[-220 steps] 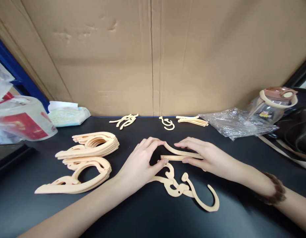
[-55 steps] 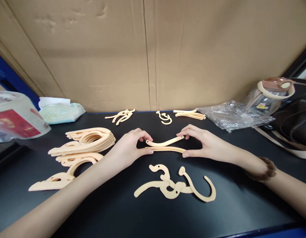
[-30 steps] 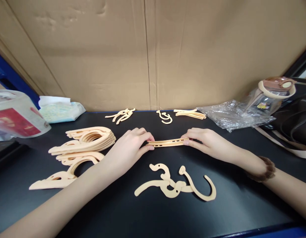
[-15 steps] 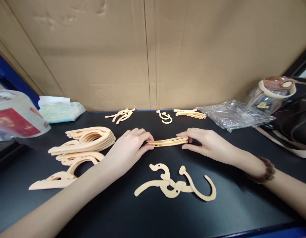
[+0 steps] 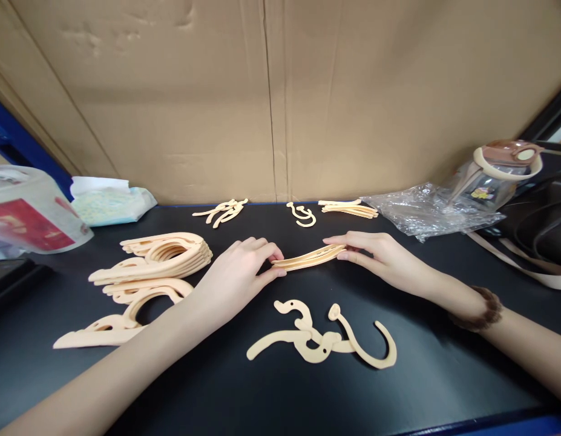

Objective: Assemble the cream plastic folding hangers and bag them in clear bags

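Observation:
Between my two hands is a small bundle of thin beige plastic hanger arms, lying nearly level and slightly curved. My left hand pinches its left end between thumb and fingers. At the other end, the fingers and thumb of my right hand close on it. In front of the hands lie loose hanger arms and a hanger hook, partly overlapping. A stack of beige folding hangers rests to the left, partly behind my left forearm.
Along the back lie more hanger arms, small hooks and another slat bundle. A crumpled clear bag and a drinking bottle stand at right. Left are a wipes pack and a translucent container. Cardboard walls the back.
The right end of the bundle has lifted slightly and tilted, with my right hand rising a little. My left hand has shifted slightly right. The loose pieces have not moved.

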The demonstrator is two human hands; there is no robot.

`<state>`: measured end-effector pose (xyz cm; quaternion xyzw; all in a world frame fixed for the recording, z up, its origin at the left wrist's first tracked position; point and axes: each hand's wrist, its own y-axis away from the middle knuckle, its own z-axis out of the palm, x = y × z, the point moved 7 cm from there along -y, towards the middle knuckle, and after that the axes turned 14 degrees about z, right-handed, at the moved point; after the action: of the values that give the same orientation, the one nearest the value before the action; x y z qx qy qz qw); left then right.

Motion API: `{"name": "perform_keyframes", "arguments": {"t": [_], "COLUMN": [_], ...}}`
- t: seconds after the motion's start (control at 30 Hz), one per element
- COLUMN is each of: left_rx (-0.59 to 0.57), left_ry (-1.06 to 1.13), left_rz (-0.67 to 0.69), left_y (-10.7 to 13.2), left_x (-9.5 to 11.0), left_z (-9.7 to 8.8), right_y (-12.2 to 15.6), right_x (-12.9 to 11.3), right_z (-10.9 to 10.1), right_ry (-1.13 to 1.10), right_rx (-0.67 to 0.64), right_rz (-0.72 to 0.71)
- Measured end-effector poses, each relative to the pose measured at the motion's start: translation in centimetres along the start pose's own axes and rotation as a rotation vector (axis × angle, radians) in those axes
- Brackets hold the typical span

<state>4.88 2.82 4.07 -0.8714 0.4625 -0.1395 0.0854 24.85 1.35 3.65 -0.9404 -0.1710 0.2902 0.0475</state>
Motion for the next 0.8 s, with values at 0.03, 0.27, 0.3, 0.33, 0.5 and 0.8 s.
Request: {"name": "perform_keyframes", "arguments": {"t": [0.03, 0.27, 0.3, 0.33, 0.5, 0.8], "left_rx": [-0.003, -0.029, -0.033, -0.034, -0.026, 0.011], "left_ry": [0.0, -0.03, -0.035, -0.04, -0.054, -0.066], "left_rz": [-0.001, -0.005, -0.003, 0.0, 0.026, 0.081], "left_y": [0.0, -0.1, -0.1, -0.1, -0.2, -0.5], "left_x": [0.0, 0.3, 0.3, 0.3, 0.7, 2.9], "left_z": [0.0, 0.2, 0.2, 0.2, 0.0, -0.4], "right_y": [0.0, 0.1, 0.1, 0.1, 0.1, 1.1], "right_x": [0.0, -0.2, -0.3, -0.3, -0.1, -3.5], "right_z": [0.0, 0.0, 0.0, 0.0, 0.4, 1.1], "right_ry": [0.007, 0.031, 0.031, 0.029, 0.062, 0.317], "right_rx": [0.004, 0.01, 0.01, 0.011, -0.013, 0.081], "right_rz": [-0.005, -0.047, -0.05, -0.052, -0.031, -0.218]}}
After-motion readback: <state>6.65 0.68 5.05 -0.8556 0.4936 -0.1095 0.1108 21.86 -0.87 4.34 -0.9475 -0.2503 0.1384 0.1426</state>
